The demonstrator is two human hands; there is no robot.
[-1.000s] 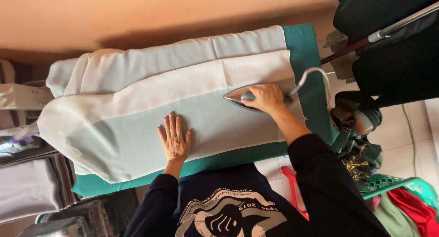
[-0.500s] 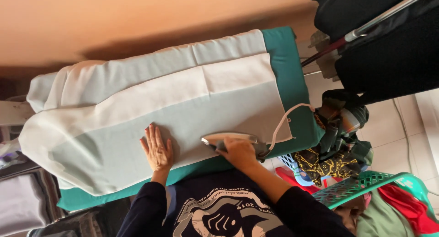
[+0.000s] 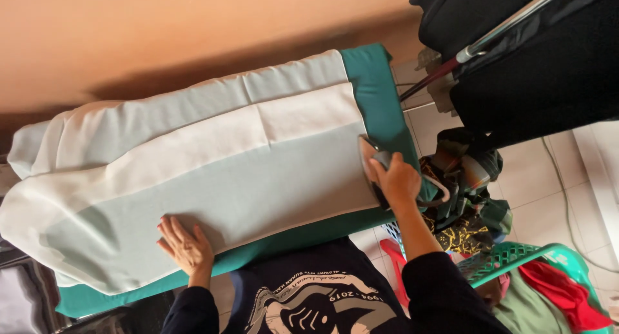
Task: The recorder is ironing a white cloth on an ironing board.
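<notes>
A pale mint and white cloth (image 3: 213, 173) lies spread over a teal-covered ironing board (image 3: 377, 98). My right hand (image 3: 396, 176) grips the handle of a flat iron (image 3: 369, 161), which stands tilted on its heel at the cloth's right edge, on the teal cover. A white cord (image 3: 440, 191) loops off the iron to the right. My left hand (image 3: 186, 245) rests flat, fingers spread, on the near edge of the cloth.
A green laundry basket (image 3: 516, 260) with red and green clothes sits on the tiled floor at lower right. Patterned clothes (image 3: 467, 192) are piled beside the board. Dark garments (image 3: 535, 69) hang on a rack at upper right. An orange wall runs behind the board.
My right hand has carried the iron from the cloth's middle to the board's right end and tipped it up. My left hand slid left along the near edge.
</notes>
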